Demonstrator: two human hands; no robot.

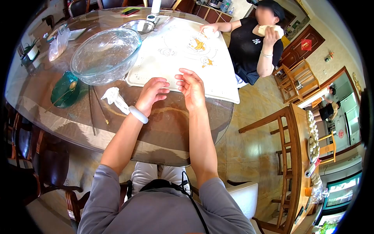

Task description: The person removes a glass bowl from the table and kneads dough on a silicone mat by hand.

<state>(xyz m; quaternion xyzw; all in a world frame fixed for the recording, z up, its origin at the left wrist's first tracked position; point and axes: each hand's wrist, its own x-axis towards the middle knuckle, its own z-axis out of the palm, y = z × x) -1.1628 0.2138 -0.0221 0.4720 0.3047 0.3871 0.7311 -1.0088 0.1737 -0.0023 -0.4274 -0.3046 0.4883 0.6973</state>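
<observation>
My left hand (152,93) hovers over the near edge of a white printed mat (175,39), fingers loosely curved and apart. Beside it, palm turned inward, my right hand (191,87) is raised with its fingers spread. Neither hand holds anything, and a small gap lies between them. A large clear glass bowl (105,58) stands left of the mat, with whitish smears on its wall. Near my left wrist lies a crumpled white tissue (115,99). Two chopsticks (92,113) rest on the table next to a green bowl (64,91) with a spoon in it.
Across the mat's right side, a person in black (249,46) holds a pale piece, perhaps dough, near the face. A metal bowl (139,26), a plastic bag (58,45) and a phone (130,12) are on the table. A wooden side table (292,148) bears rows of pale lumps.
</observation>
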